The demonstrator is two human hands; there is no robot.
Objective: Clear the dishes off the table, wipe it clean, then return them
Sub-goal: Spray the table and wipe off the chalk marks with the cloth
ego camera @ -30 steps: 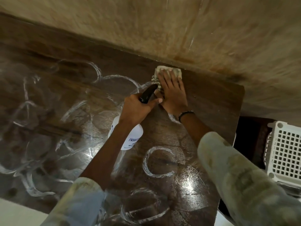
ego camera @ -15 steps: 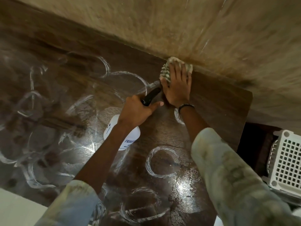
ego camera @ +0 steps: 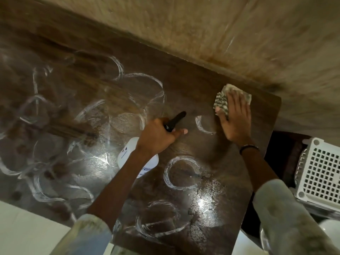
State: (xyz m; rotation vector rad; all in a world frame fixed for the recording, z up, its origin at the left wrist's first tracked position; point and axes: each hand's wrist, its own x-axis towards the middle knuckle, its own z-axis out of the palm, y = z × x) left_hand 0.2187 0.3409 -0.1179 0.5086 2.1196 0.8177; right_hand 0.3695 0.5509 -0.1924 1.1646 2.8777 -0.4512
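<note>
At the far right corner of the table (ego camera: 184, 85), the right hand (ego camera: 234, 118) lies flat on a cloth (ego camera: 221, 101), fingers straight and spread, pressing it against the wood close to the wall edge. The cloth is a crumpled pale rag with a dark speckled or striped weave; its bunched left side and a strip along its far edge stick out from under the fingers. A dark band (ego camera: 248, 148) circles the right wrist.

To the left, well apart from the cloth, the left hand (ego camera: 159, 136) grips a spray bottle (ego camera: 128, 153), fingers curled round its neck and the thumb stretched out to the right. The black trigger head (ego camera: 175, 120) juts up and away past the knuckles, and the white body hangs below the wrist, largely hidden by the forearm. A label on the body carries blue lettering that begins with what looks like "K"; the rest is covered or too small to read.

The tabletop is dark brown wood grain, wet and glossy, marked all over with white ring-shaped and curved streaks. One partial ring sits just beside the heel of the right hand, others lie nearer the viewer, and bright glare patches show on the damp surface. Both forearms come out of pale, mottled sleeves.

Off the table's right side stands a white plastic basket (ego camera: 320, 172) with a grid of square holes.
</note>
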